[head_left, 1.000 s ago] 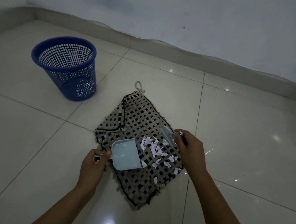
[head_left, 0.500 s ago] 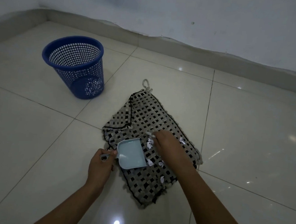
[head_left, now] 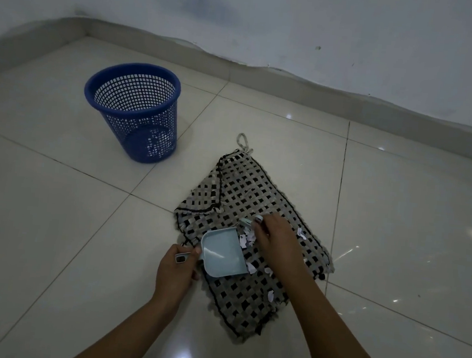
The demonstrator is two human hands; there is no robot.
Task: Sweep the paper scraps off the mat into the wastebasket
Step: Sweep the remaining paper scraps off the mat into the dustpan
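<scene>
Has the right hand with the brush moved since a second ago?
Yes. The right hand has swept left across the mat, toward the dustpan.

A woven black-and-beige mat (head_left: 243, 208) lies on the tiled floor (head_left: 51, 233). The left hand (head_left: 175, 271) grips the handle of a light blue dustpan (head_left: 221, 255), which rests on the mat's left edge. The right hand (head_left: 276, 237) holds a small brush (head_left: 249, 222) just beside the pan's open mouth, among white paper scraps (head_left: 247, 239). A blue mesh wastebasket (head_left: 134, 111) stands upright, well apart to the left.
</scene>
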